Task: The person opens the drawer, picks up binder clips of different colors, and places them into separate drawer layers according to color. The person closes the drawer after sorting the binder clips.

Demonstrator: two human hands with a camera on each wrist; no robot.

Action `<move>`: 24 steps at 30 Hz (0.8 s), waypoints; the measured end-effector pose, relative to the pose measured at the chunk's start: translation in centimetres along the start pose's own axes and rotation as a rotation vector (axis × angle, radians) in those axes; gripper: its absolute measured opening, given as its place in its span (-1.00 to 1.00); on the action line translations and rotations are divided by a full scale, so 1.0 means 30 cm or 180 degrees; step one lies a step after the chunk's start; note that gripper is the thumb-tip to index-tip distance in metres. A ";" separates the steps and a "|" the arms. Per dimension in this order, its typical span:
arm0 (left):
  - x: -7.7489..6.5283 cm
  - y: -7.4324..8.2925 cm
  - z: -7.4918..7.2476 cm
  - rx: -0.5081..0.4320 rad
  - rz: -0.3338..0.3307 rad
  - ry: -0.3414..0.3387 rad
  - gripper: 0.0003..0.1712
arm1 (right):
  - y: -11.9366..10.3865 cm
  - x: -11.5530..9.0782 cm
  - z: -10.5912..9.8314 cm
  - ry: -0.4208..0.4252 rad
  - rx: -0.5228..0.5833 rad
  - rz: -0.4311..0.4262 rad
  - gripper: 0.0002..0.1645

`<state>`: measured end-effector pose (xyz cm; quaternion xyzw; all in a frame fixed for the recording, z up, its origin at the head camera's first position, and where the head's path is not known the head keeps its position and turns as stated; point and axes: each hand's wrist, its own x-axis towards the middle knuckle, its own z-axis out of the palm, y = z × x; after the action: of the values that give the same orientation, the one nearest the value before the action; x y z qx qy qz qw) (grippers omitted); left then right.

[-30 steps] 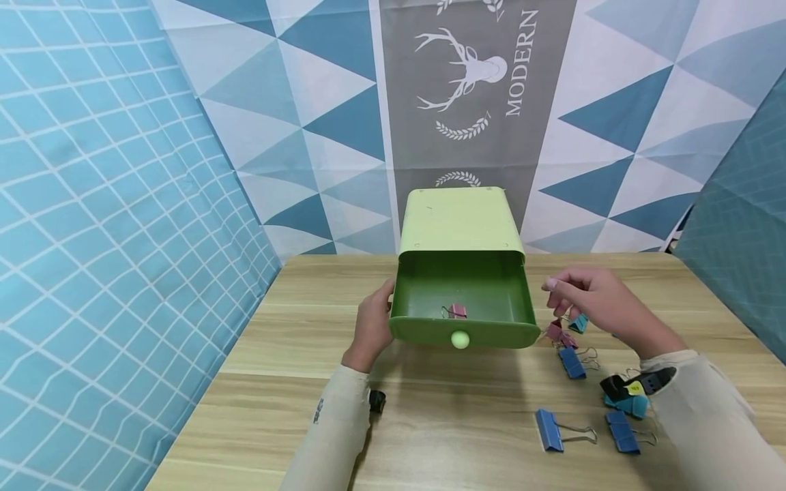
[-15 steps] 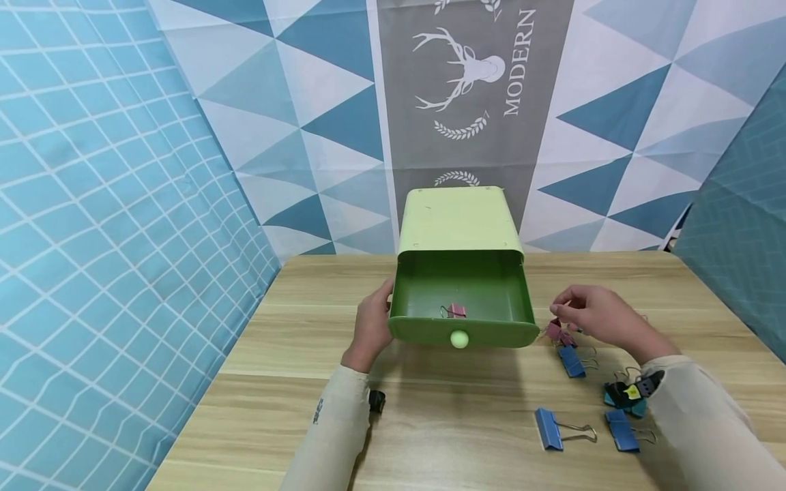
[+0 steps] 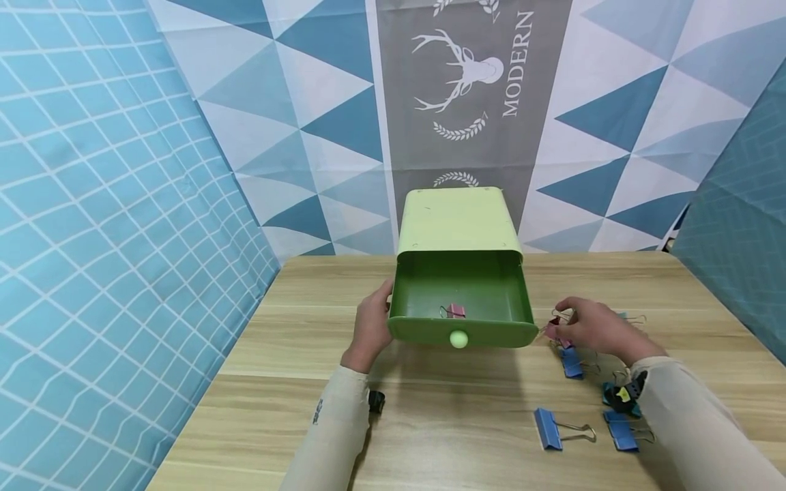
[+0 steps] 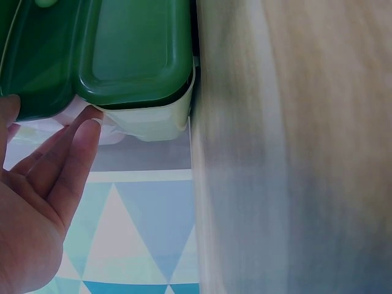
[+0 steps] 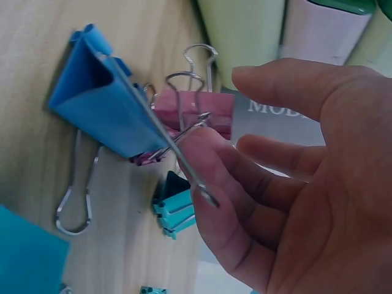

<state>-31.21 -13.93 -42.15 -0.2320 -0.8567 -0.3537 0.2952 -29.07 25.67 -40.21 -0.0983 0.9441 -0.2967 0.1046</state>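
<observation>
A pale green drawer box (image 3: 457, 218) has its dark green drawer (image 3: 424, 331) pulled out, with a pink binder clip (image 3: 456, 311) inside. My left hand (image 3: 372, 326) rests against the left side of the drawer, its fingers fairly straight in the left wrist view. My right hand (image 3: 598, 331) reaches over the clips right of the box. In the right wrist view its fingertips (image 5: 199, 144) are beside another pink binder clip (image 5: 193, 110), with a gap between thumb and fingers. A large blue binder clip (image 5: 110, 98) stands in front of that hand.
Two blue binder clips (image 3: 548, 429) (image 3: 621, 431) lie toward the front right. A teal clip (image 3: 608, 395) is partly hidden by the right wristband. Below the open drawer, a closed green drawer (image 4: 138, 49) shows. A patterned cloth (image 3: 338, 129) hangs behind the table.
My right hand has moved down and slightly left, from above the clips to the pink one. The left hand and the drawer have stayed in place.
</observation>
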 end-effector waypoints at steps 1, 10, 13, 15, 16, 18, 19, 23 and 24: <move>0.000 0.000 0.000 0.0000 -0.0003 0.0000 -0.36 | 0.002 0.003 0.004 0.0000 -0.0020 0.0001 -0.24; 0.000 -0.004 0.003 0.0046 0.0014 0.0008 -0.40 | 0.011 0.016 0.023 0.0042 -0.0169 0.0058 -0.34; 0.002 -0.003 0.003 0.0044 0.0004 0.0022 -0.38 | 0.011 0.018 0.023 0.0101 -0.0204 0.0024 -0.39; 0.002 -0.002 0.002 0.0044 -0.0010 0.0022 -0.38 | 0.011 0.019 0.024 0.0141 -0.0221 0.0005 -0.42; 0.002 -0.002 0.002 0.0048 -0.0019 0.0022 -0.37 | 0.012 0.020 0.025 0.0168 -0.0225 -0.0008 -0.43; 0.001 -0.001 0.002 0.0048 -0.0027 0.0018 -0.38 | 0.014 0.021 0.028 0.0221 -0.0233 -0.0019 -0.48; 0.001 -0.001 0.003 0.0047 -0.0033 0.0017 -0.39 | 0.015 0.021 0.029 0.0246 -0.0230 -0.0015 -0.50; 0.000 -0.002 0.004 0.0057 -0.0047 0.0002 -0.42 | 0.024 0.020 0.032 0.0325 -0.0163 0.0026 -0.58; 0.000 -0.002 0.004 0.0057 -0.0053 -0.0006 -0.42 | 0.026 0.019 0.033 0.0358 -0.0122 0.0043 -0.58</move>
<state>-31.28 -13.88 -42.26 -0.2225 -0.8620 -0.3482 0.2935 -29.45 25.63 -41.53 -0.0770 0.9547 -0.2828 0.0515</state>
